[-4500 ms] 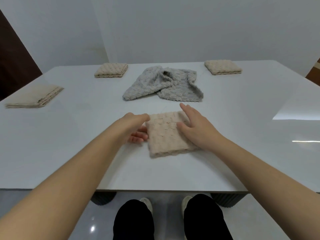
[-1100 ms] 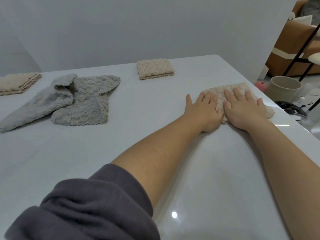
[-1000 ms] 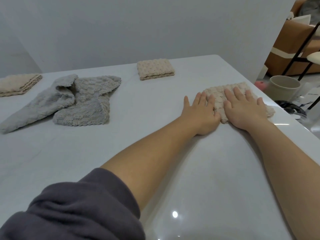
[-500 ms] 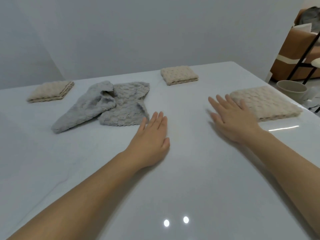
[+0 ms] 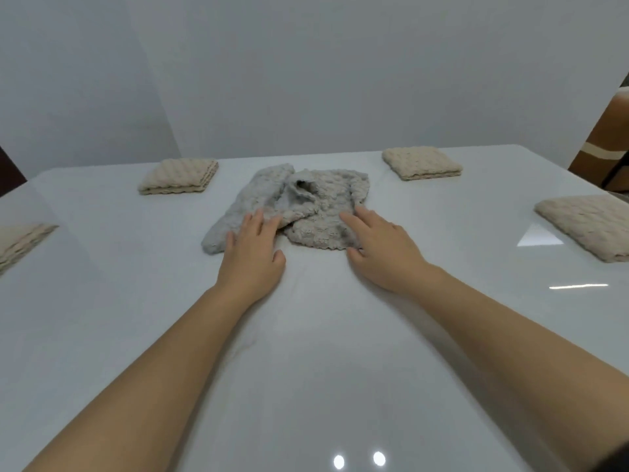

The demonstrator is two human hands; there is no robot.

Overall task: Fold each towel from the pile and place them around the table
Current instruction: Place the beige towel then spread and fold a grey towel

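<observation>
Gray towel (image 5: pixel 306 195): crumpled, mid-table (image 5: pixel 306 352). L hand (image 5: pixel 252 253): grip apart, fingers straight, tips on towel's near-left edge. R hand (image 5: pixel 381 250): grip apart, fingers spread over near-right part. Folded beige, x4: far-left towel (image 5: pixel 178 176), far-right towel (image 5: pixel 422 163), right-edge towel (image 5: pixel 589 226), left-edge towel (image 5: pixel 20 240).

Both forearms (image 5: pixel 163 369) bare full visible length above desk (image 5: pixel 102 301) — left hand (image 5: pixel 252 255) and right hand (image 5: pixel 386 257) bare. Dark blurred patch (image 5: pixel 617 459) beside right arm, desk's near-right corner — maybe sleeve, unclear.
</observation>
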